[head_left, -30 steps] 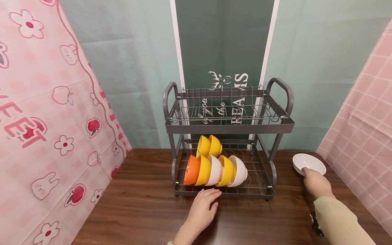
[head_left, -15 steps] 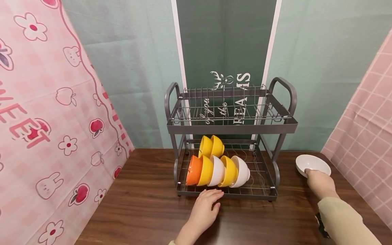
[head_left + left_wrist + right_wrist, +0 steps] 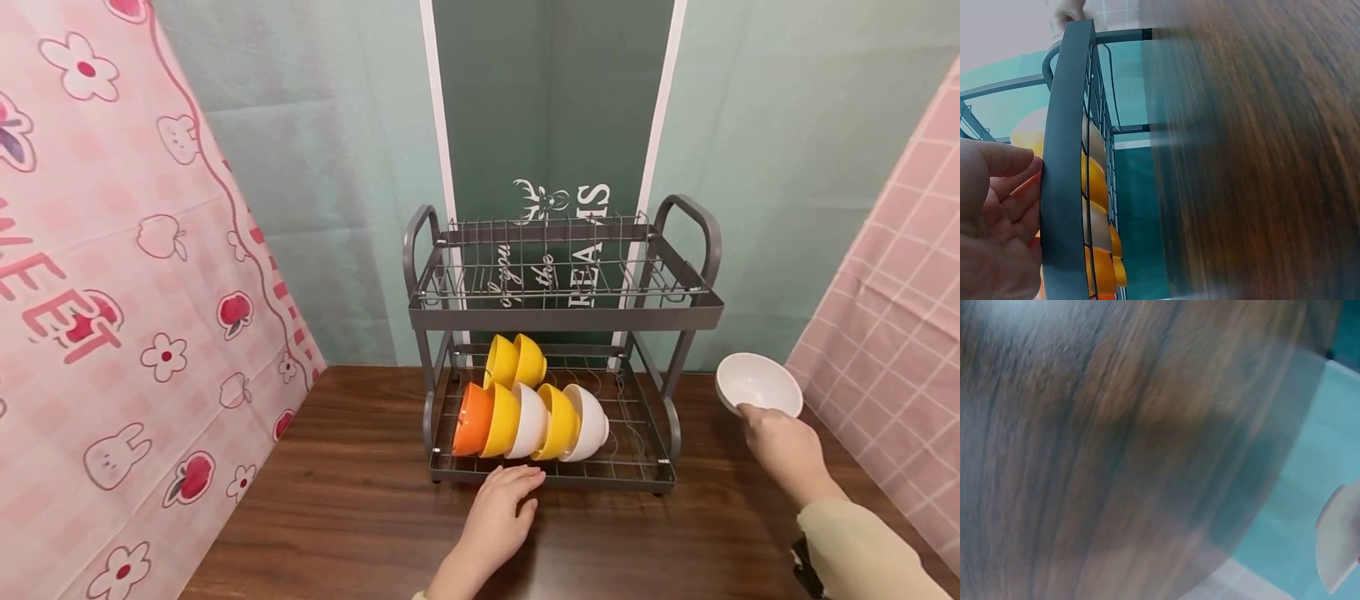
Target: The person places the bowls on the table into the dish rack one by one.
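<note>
My right hand (image 3: 785, 450) pinches the near rim of a white bowl (image 3: 759, 382) at the right side, its inside tilted toward the head camera. In the right wrist view, part of the white bowl (image 3: 1338, 540) shows at the right edge, above the tabletop. My left hand (image 3: 495, 521) is at the front rail of a grey two-tier dish rack (image 3: 570, 317), fingers relaxed; in the left wrist view its fingertips are right at the rail (image 3: 1063, 187). A front row on the lower tier has an orange bowl (image 3: 472, 419), yellow bowls (image 3: 501, 419) and white bowls (image 3: 588, 422), standing on edge.
Two more yellow bowls (image 3: 529, 360) stand behind the front row. The upper tier (image 3: 555, 279) is bare wire. A wooden tabletop (image 3: 315, 500) carries the rack. A pink tiled cloth (image 3: 892, 333) hangs at the right, a patterned pink one (image 3: 187, 292) at the left.
My right hand has raised the white bowl and tipped its inside toward the head camera. The left hand stays at the rack's front rail.
</note>
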Demonstrator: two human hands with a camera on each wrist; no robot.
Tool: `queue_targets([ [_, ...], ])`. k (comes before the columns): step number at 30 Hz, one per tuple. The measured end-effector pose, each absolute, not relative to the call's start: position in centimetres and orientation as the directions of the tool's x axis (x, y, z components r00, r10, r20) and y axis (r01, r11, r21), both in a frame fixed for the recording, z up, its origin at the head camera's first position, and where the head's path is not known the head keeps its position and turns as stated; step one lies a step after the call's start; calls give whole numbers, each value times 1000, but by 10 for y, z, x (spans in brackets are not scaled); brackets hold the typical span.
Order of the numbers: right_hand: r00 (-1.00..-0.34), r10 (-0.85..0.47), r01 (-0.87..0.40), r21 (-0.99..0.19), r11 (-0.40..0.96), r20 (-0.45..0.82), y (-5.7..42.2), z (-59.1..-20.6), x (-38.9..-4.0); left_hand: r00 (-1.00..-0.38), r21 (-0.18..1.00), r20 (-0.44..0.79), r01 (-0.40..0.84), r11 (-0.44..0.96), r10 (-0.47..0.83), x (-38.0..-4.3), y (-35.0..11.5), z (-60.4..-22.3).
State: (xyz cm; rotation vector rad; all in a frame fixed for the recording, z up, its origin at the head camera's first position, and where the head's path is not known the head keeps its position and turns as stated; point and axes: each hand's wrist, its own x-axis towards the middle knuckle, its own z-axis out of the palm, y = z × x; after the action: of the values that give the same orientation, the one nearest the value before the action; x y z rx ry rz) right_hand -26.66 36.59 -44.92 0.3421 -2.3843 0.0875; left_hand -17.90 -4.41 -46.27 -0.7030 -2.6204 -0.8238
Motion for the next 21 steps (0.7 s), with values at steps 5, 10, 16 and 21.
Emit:
queue_targets([
  [5,-519,-307,-362,120,924,798,351,-442,-254,-831,444,424,537,718,359,-179,-44,-464],
  [10,-396,-325,-375,172,911,859,334,-431,-238,-828,436,434,537,722,354,-179,-44,-464],
  [16,-311,-322,-403,183,897,894,319,-423,-220,-828,425,430,537,729,360,-180,-44,-463],
  [21,-266,-332,-435,194,879,905,311,-420,-210,-829,417,429,534,735,359,-179,-44,-462],
])
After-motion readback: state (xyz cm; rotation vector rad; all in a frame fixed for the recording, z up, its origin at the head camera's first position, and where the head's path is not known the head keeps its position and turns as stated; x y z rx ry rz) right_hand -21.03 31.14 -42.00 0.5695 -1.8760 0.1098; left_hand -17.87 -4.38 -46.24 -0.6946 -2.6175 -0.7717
